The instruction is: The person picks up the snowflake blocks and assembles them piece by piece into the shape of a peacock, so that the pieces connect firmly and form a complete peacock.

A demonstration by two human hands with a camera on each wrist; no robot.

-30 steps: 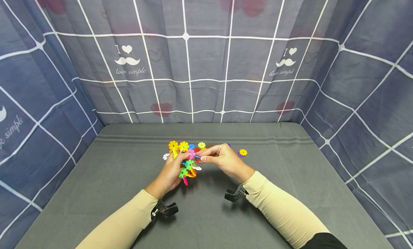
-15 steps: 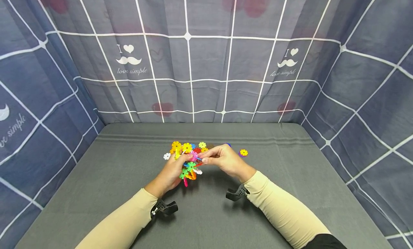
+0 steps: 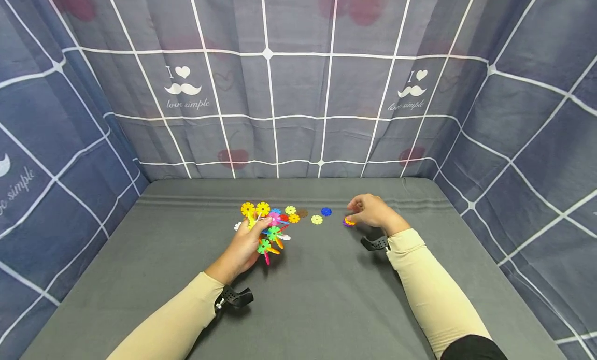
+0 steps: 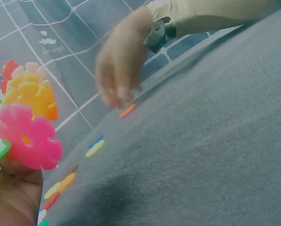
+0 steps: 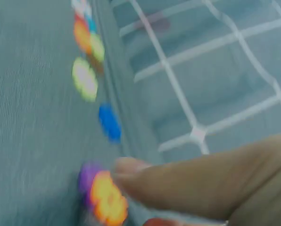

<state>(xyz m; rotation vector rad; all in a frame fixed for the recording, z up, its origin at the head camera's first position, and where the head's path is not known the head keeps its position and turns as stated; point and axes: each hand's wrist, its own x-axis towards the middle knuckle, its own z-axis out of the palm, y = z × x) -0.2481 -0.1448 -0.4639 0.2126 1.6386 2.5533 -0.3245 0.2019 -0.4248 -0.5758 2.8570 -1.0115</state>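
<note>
My left hand [image 3: 241,246] grips a cluster of joined flower-shaped plastic discs [image 3: 274,233], with green, yellow, pink, orange and white pieces sticking out. In the left wrist view a pink disc [image 4: 29,136] stands out in front of a yellow one above the fingers. My right hand [image 3: 374,213] is low over the table at the right end of the loose discs, fingers pointing down. Close by its thumb, in the right wrist view, a yellow-orange disc [image 5: 108,197] overlaps a purple disc [image 5: 87,179]. The fingers are not closed round either one.
Between the hands, loose discs lie in a rough row on the grey cloth: a blue disc [image 3: 326,211], a pale yellow disc [image 3: 316,219], a brown disc [image 3: 303,213] and several others near the cluster. A checked curtain [image 3: 298,137] rises behind the table and at both sides.
My right hand has left the cluster, where it pinched a blue disc, and moved right to the yellow-orange and purple discs. My left hand keeps the cluster in nearly the same place.
</note>
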